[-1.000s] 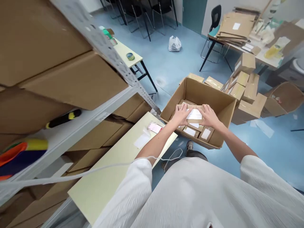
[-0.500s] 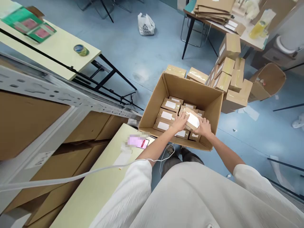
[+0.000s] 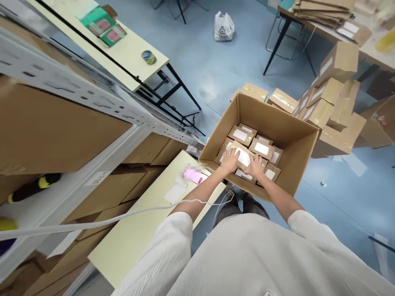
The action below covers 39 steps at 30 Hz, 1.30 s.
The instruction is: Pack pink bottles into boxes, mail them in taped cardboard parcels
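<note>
A small brown cardboard box (image 3: 242, 155) with a white label is gripped between my two hands, inside a large open carton (image 3: 305, 164). On its left end is my left hand (image 3: 229, 159), fingers curled over the edge. My right hand (image 3: 255, 165) holds the opposite end. Several similar labelled boxes (image 3: 261, 148) lie in the carton around and under the held one, partly hidden by it and by my hands.
Taped boxes (image 3: 328, 96) are stacked beyond the carton's right side. Left of me, a pale table (image 3: 148, 222) bears a phone (image 3: 194, 174). A metal shelf (image 3: 123, 111) with cartons stands farther left, and a white cable (image 3: 129, 214) crosses in front of it.
The held box has moved left within the carton, both hands along with it. More of the labelled boxes on the right now show. My view has shifted too.
</note>
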### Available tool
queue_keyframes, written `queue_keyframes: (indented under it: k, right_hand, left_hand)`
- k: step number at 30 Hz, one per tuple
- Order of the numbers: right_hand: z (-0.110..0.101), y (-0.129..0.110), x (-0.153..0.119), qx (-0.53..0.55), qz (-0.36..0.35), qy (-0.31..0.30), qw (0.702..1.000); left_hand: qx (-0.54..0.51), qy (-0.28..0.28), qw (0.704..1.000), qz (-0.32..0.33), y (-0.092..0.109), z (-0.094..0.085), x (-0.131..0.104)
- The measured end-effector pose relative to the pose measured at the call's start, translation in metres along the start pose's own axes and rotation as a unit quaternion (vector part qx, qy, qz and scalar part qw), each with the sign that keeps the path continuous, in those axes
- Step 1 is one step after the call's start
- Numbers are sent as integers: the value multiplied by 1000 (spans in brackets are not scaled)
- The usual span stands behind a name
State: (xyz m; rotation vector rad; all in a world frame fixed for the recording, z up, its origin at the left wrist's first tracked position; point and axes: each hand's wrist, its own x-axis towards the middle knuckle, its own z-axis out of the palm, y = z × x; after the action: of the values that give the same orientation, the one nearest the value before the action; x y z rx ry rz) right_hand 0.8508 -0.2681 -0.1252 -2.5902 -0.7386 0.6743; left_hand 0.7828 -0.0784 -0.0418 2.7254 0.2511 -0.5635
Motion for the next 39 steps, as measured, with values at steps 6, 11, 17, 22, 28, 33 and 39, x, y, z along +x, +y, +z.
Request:
queue_keyframes:
  k: [6,11,17,22,28,33,39]
  right_hand:
    - [32,-48,29,22,-48,-96,994]
    - [40,-48,33,38,-37,-153,987]
    - [27,-45,5,32,-55,-122,991]
    - [3,-54,-22,30,-64,-86,994]
    - [-29,-73,-47,50,-137,-58,988]
    - [-44,-94,-45,61,-242,-59,967]
    - [-38,-118,-53,60,-356,-108,926]
  left_hand:
    - [-10,19,999,-41,-37,1,-32]
    - [-11,5,999,-49,-53,9,-53]
    - [-2,10,999,-31,-56,-1,-76]
    - [2,36,999,-3,-48,-14,-99]
    - [-19,81,997,-3,-29,-15,-137]
    - [-46,132,988,-62,-18,-4,-175]
    - [-84,173,965,-179,1,28,-228]
